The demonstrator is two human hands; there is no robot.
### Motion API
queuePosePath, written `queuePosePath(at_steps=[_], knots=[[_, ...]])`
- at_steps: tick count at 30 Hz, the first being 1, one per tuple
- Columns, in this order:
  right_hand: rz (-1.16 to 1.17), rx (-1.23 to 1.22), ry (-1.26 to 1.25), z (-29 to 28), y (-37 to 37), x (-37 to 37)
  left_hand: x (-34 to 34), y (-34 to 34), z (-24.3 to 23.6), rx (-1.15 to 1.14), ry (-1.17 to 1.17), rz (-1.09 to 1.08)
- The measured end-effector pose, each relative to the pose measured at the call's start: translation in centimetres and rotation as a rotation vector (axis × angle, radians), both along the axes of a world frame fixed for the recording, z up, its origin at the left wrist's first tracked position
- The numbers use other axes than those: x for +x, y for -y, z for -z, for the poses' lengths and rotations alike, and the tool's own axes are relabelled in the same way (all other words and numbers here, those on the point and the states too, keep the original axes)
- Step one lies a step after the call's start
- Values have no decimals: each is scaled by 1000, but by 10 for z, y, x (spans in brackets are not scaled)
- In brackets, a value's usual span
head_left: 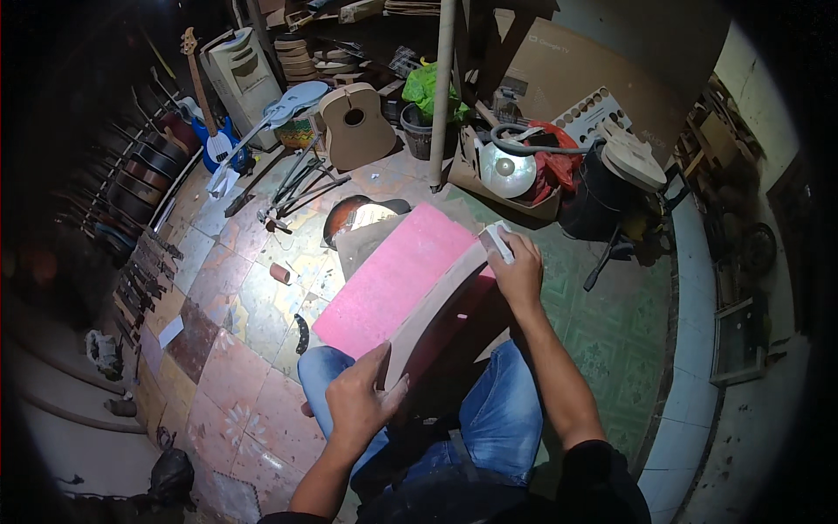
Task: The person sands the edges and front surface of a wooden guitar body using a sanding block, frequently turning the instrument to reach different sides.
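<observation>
One blue bass guitar [216, 148] stands far left, then one unfinished acoustic guitar body [362, 147]. Here's the left hand [353, 406], fingers closed narrowly around the near end of one curved strip [428, 320], above the thighs! One pink board [397, 279] sits alongside; the right hand [519, 269], fingers bent, grips one pale block [498, 244] at the strip's far end.

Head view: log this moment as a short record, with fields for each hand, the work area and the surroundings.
Left hand: left hand grips the near end of a pale curved piece
Right hand: right hand holds a small pale block at the piece's far end
Work area: pink board in front of the knees, partly hidden by the piece
Floor: reddish-brown cylinder, left of the board
Background: unfinished acoustic guitar body; blue electric guitar
Unclear: the curved piece's material
</observation>
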State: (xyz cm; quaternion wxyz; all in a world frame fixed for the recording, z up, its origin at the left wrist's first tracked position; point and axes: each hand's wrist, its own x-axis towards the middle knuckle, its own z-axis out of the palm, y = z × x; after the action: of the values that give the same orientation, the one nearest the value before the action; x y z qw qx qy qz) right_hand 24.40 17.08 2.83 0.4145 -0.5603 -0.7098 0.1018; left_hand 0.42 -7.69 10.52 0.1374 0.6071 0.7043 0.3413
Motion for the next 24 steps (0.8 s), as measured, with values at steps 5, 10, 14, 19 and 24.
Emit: queuePosePath(at_steps=[5,10,14,19,24], knots=[[-282,207,295,-9,72,-43,-12,11,10,-27,14,-50],[-131,-261,-177,-8,-35,6,-17,18,14,3,103,-46],[-127,-617,77,20,-71,50,-37,22,39,-19,185,-53],[-68,-422,122,-43,16,36,-45,30,35,-11,119,-67],[-313,-391,344,-62,49,28,-51,32,42,-71,193,-62]])
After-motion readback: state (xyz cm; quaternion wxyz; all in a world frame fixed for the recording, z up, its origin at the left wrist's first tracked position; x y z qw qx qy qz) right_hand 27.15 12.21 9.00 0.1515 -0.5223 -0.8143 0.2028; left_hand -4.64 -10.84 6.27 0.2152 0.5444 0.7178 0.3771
